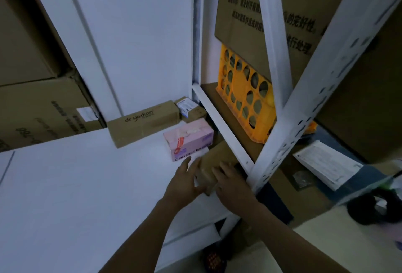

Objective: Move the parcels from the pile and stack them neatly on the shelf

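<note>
A small brown cardboard parcel (pixel 214 161) rests at the right end of a white surface (pixel 76 185), against the white metal shelf frame (pixel 224 127). My left hand (pixel 185 183) presses its left side and my right hand (pixel 230 183) grips its right side. Just behind it stands a pink box (pixel 188 140) with printed lettering. Farther back lie a long brown box marked "dr.yadian" (pixel 143 122) and a small brown box with a white-and-blue label (pixel 189 107).
The shelf board (pixel 230 118) holds an orange perforated crate (pixel 245 98) with a large printed carton (pixel 280 11) above it. Big cartons (pixel 37 98) are stacked at the left. A white labelled packet (pixel 326 164) and a black object (pixel 374 209) lie lower right.
</note>
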